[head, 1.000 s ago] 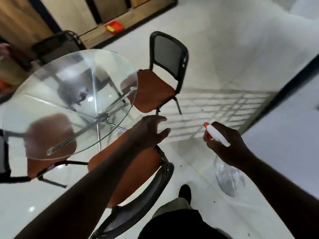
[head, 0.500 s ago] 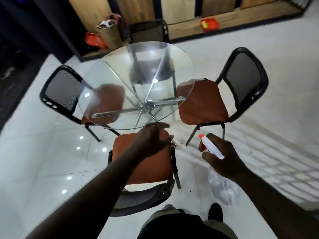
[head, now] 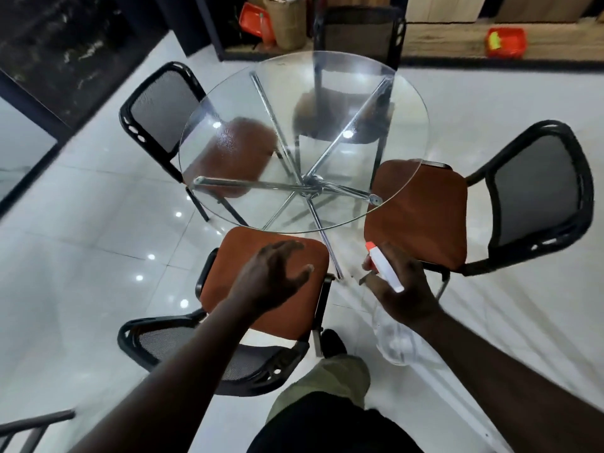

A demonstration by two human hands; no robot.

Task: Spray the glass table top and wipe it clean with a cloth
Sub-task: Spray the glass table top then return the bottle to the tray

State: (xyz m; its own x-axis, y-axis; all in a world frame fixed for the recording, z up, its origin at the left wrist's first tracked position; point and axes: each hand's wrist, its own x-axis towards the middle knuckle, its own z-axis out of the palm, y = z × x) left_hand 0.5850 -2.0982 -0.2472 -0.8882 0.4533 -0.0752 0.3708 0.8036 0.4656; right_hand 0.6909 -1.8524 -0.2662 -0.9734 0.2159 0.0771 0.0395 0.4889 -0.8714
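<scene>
Glass table top [head: 327, 93] sits ahead, my right hand [head: 405, 289] gripping the spray bottle [head: 384, 269], left hand [head: 271, 279] spread empty, no cloth visible, so I judge spraying and wiping both remain.

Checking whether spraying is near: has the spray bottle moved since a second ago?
Yes: the spray bottle, gripped by the right hand, has come nearer the rim of the glass table top.

R hand [head: 400, 289] gripping spray bottle [head: 385, 273], glass table [head: 327, 103] ahead
</scene>
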